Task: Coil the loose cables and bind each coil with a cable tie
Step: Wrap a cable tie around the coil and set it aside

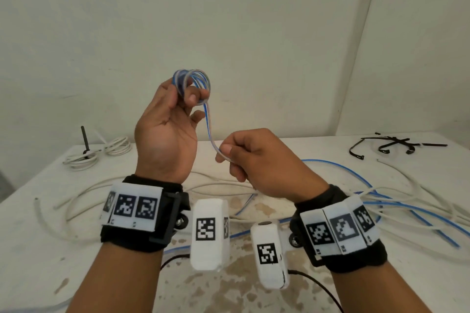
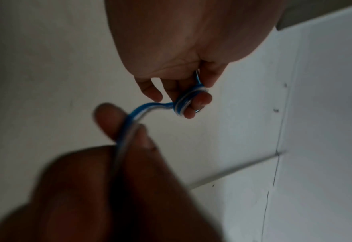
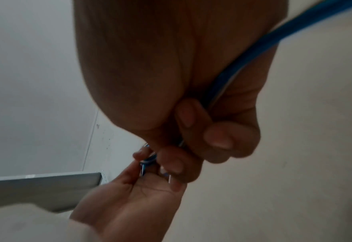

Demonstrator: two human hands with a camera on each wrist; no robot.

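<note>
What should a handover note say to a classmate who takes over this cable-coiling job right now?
Left hand: raised, fingers hold a small blue-and-white coil.
Right hand: pinches the same cable's tail below the coil.
Done: two white coils lie far left on the table.
Left: finish this coil, tie it; loose white and blue cables remain. Black cable ties lie far right.

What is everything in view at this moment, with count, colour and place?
Blue-and-white cable: one, partly wound into a small coil, the rest trailing onto the table.
White coils: two, far left of the table, one with a black tie.
Black cable ties: several, far right of the table.
Loose cables: several, white and blue, across the table.
Table: one, white, stained.
Left hand: raised, fingers holding the coil.
Right hand: lower, pinching the cable's free run.
</note>
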